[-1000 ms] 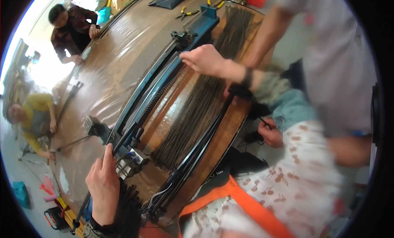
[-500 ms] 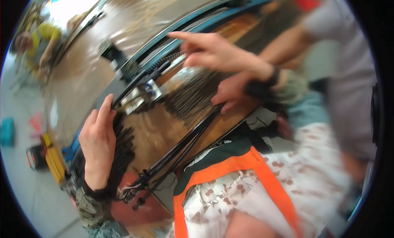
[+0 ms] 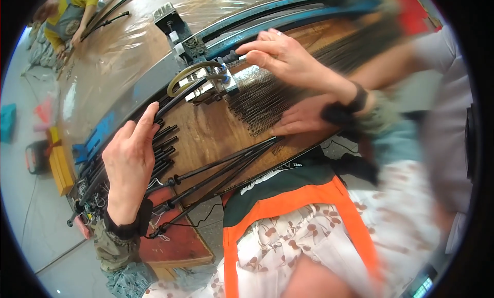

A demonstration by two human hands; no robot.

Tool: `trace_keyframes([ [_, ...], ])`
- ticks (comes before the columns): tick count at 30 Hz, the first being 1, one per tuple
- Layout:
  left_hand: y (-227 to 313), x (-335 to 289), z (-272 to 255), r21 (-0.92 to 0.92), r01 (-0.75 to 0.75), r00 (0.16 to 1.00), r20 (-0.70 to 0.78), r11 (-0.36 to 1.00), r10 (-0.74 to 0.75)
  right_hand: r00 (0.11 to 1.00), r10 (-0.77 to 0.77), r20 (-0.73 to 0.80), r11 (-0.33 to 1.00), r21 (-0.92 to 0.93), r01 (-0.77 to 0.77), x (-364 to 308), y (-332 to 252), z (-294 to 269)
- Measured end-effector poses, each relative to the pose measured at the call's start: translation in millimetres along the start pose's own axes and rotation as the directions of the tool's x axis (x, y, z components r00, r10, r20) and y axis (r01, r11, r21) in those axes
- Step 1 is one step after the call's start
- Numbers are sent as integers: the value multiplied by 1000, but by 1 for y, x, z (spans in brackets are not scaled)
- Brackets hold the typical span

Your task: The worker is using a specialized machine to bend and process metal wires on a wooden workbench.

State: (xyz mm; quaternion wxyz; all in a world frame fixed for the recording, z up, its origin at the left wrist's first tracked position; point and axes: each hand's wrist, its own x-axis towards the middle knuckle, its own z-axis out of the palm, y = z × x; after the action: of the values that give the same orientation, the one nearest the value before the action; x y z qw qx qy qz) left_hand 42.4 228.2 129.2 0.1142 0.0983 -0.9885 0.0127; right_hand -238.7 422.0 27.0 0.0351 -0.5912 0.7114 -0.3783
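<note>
black rod (image 3: 179, 98), blue rail (image 3: 239, 40), white cherry-print cloth (image 3: 280, 240)

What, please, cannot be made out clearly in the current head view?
In the head view:
Left hand: palm side, hidden by the back of the hand.
Right hand: whatever its curled fingers may hold, hidden by the hand itself.
Blue rail: far end, lost to blur.
Grey-shirted co-worker: head, cut off by the picture's edge.

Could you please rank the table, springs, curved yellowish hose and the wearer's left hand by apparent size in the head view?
1. Table
2. Springs and left hand: too close to rank, springs partly covered
3. Hose
</note>
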Motion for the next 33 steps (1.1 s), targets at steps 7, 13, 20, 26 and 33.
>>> trace_keyframes([
  [7, -8, -3, 5, -68, 9, 1000, 8, 998, -9, 993, 110, 37, 941, 318, -116, -3, -16, 8],
  [13, 7, 8, 8, -102, -55, 996, 69, 993, 62, 884, -266, -384, 916, 186, 356, 17, -44, 27],
  [20, -17, 0, 12, 4, -79, 995, 62, 997, 78, 795, -486, -363, 872, -141, 469, 24, -22, 37],
  [26, -83, -24, -20, 70, 350, 893, -326, 934, -310, 887, -357, -293, 881, -422, 215, 25, 54, 4],
  [33, -125, -32, -78, -87, 273, 823, -495, 958, -279, 999, -30, -32, 968, 247, 37, 102, 9, 29],
])
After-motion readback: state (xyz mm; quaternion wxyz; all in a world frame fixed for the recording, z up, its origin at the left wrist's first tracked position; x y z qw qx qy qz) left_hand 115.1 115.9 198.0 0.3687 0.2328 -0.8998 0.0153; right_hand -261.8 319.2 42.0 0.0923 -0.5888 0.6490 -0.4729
